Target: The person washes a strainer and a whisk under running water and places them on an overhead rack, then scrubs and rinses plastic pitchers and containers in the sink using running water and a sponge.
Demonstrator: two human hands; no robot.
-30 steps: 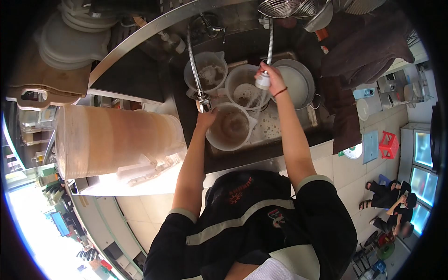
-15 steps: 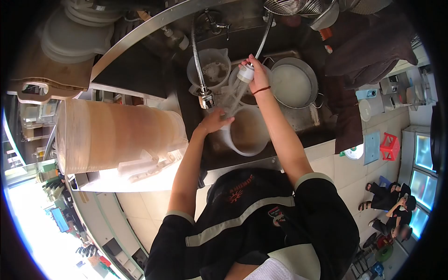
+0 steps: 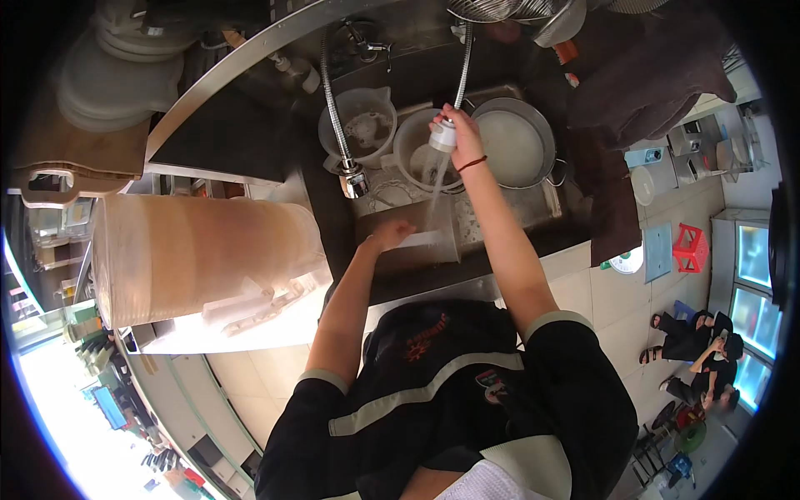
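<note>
In my right hand (image 3: 461, 137) is a white spray head (image 3: 442, 136) on a flexible metal hose, gripped with water streaming down from it. The stream falls on a translucent plastic pitcher (image 3: 433, 252) lying tipped on its side at the near side of the sink. My left hand (image 3: 390, 235) is closed at the pitcher's handle side; its exact grip is partly hidden. Behind the stream sits another translucent container (image 3: 408, 150) with cloudy water. To its left stands a measuring jug (image 3: 371, 104) with foamy liquid, and to its right a metal pot (image 3: 546, 133) with whitish liquid.
A second tap head (image 3: 354, 182) hangs over the sink's left part. Left of the sink stands a big brownish translucent bucket (image 3: 208, 258). Dark cloth (image 3: 596, 192) drapes over the right edge. Strainers (image 3: 492, 8) hang at the back. Two people sit far right.
The pitcher has turned from mouth-up onto its side. My left hand has lowered slightly with it. The spray head stays in my right hand, its stream now pointing more straight down.
</note>
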